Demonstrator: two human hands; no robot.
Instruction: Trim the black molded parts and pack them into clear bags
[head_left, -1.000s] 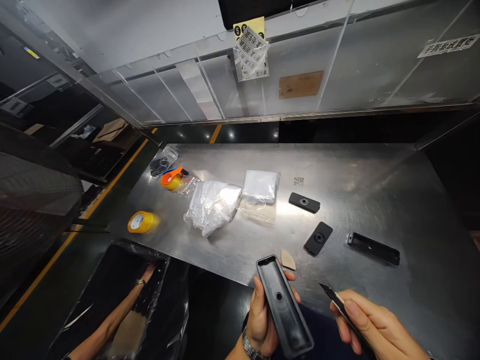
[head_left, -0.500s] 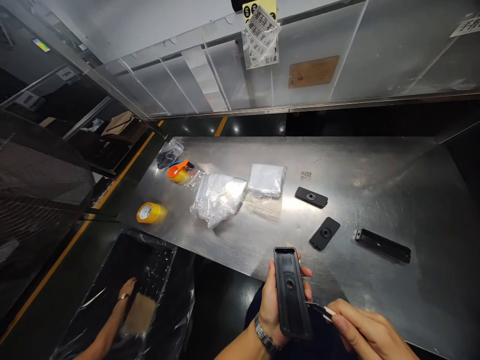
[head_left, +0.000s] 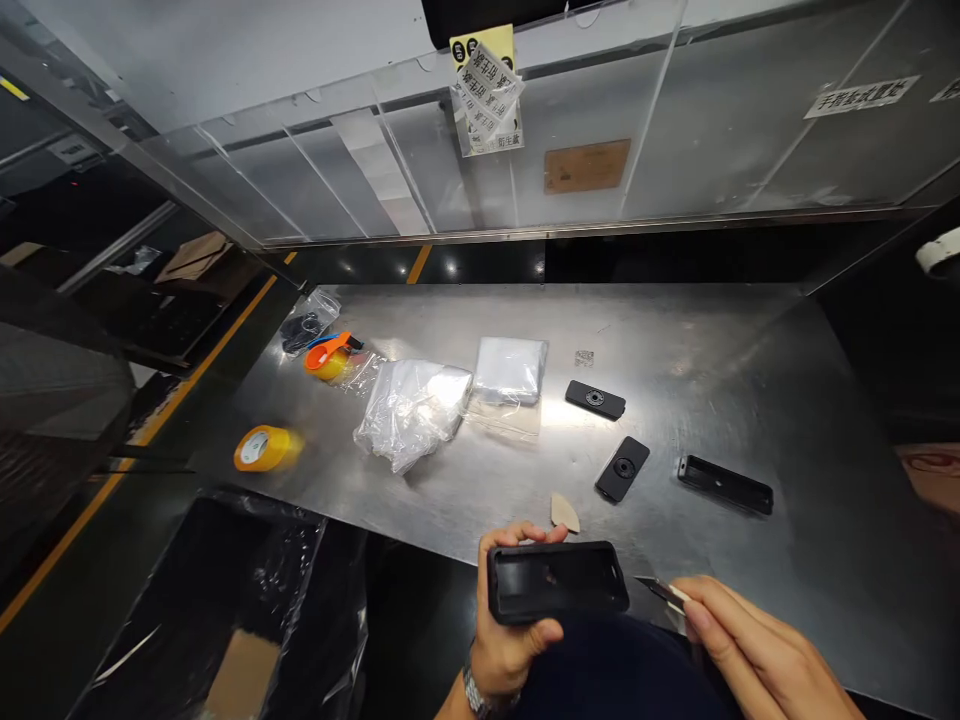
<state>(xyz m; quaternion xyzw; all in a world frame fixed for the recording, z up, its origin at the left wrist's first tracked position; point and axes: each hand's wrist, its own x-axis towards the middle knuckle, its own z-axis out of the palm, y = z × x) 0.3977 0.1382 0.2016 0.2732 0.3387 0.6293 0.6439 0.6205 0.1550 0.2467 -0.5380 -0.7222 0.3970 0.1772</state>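
Observation:
My left hand (head_left: pixel 506 640), with a metal watch at its wrist, grips a black rectangular tray-like part (head_left: pixel 559 582), hollow side toward the camera and long side roughly level. My right hand (head_left: pixel 739 630) pinches a slim knife (head_left: pixel 661 592) with a pointed blade, its tip just right of the black part and apart from it. A small beige piece (head_left: pixel 563 513) lies beyond my left fingertips. Two flat black pieces with round centres, one farther back (head_left: pixel 595 399) and one nearer (head_left: pixel 622 469), rest on the metal table. Another hollow black part (head_left: pixel 725 485) lies at the right.
Clear plastic bags (head_left: pixel 412 410) and a stack of clear bags (head_left: pixel 511 370) lie on the metal table (head_left: pixel 465 510). Yellow tape (head_left: pixel 262 448) and an orange tape dispenser (head_left: pixel 328 352) are at left. A black-lined bin (head_left: pixel 217 590) stands below the left edge.
The black part has turned from upright to sideways in my left hand. The beige piece now shows on the table. Another person's arm has left the bin area. The view has shifted right.

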